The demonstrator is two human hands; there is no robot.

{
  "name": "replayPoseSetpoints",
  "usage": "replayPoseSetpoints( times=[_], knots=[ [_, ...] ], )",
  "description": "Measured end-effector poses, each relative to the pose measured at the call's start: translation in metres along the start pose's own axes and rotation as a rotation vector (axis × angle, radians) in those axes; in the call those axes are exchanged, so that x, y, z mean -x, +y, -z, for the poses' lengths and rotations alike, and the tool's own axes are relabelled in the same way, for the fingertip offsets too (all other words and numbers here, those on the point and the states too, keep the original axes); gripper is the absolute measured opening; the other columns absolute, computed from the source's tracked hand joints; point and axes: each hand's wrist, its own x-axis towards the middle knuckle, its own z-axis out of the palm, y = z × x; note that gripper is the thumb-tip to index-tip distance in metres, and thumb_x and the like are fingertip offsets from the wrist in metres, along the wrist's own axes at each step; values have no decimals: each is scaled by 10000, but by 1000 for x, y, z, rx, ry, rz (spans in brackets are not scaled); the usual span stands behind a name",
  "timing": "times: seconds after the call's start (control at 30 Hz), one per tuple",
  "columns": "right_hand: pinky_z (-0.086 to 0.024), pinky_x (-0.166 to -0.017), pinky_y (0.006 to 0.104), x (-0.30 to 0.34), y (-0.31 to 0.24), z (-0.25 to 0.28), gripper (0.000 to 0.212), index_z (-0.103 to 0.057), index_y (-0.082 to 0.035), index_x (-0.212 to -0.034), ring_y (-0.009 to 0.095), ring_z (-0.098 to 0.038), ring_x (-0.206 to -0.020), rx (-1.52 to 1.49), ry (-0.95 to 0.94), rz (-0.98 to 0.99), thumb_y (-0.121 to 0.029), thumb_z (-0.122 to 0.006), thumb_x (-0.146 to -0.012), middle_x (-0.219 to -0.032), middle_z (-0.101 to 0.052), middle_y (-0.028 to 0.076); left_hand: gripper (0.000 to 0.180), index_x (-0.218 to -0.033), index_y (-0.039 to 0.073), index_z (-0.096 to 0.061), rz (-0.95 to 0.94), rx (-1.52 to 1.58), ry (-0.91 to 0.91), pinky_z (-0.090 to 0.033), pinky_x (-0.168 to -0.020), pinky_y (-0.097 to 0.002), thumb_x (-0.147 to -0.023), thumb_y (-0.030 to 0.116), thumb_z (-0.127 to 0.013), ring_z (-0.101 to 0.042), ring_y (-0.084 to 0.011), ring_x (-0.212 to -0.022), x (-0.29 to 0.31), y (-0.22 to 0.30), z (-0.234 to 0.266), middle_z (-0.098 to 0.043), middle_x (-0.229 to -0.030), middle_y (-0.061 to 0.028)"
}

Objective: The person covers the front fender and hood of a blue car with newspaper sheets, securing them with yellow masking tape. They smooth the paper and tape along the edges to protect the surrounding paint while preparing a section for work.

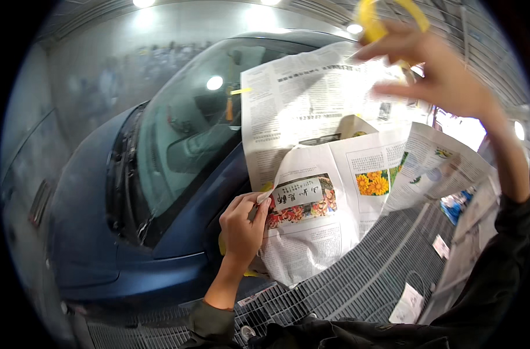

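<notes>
newspaper (340, 166) droops beside the car (160, 168), long axis unclear — left hand (242, 227) pinches its edge, right hand (436, 70) — grip's too blurry to tell

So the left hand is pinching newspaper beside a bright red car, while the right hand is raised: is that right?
Not quite: the car is dark blue, not red, as the head view shows. The left hand does pinch newspaper, and the right hand is raised.
</notes>
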Motion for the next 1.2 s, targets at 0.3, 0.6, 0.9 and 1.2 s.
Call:
replayPoseSetpoints(
  times=[0.3, 0.6, 0.9, 1.2],
  knots=[
    [-538, -830, 422, -6, -55, -103, 489, -702, -49, -1080, 283, -579, -1018, 153, -355, 41, -346, -851, -720, -1051, -587, 121, 155, -958, 17, -715, -225, 189, 94, -550, -822, -349, -809, -20, -734, -695, -282, -901, 36, -1, 16, -730, -1018, -98],
    [-513, -820, 443, 8, -55, -84, 235, -725, -62, -877, 263, -594, -906, -96, -355, -88, -261, -811, -786, -907, -592, 88, 514, -1293, -63, -573, -96, 250, -99, -472, -1029, -420, -834, 80, -756, -566, -391, -1249, 43, 8, 15, -523, -1408, -265],
    [-587, -646, 300, 31, -126, -37, 151, -688, -70, -759, 183, -580, -892, -97, -421, 152, -180, -739, -669, -848, -544, 48, 996, -1414, -29, -398, -217, 176, -307, -292, -1105, -633, -721, 529, -847, -232, -529, -1415, 25, 19, 14, -252, -1537, -311],
    [-552, -604, 311, 5, -92, -66, 160, -667, -51, -697, 189, -570, -837, 69, -142, 156, -190, -742, -672, -807, -523, 41, 723, -1342, -41, -492, 24, 454, -439, -487, -989, -460, -780, 251, -841, -559, -379, -1240, 0, 11, 5, -524, -1360, -264]
  ],
)
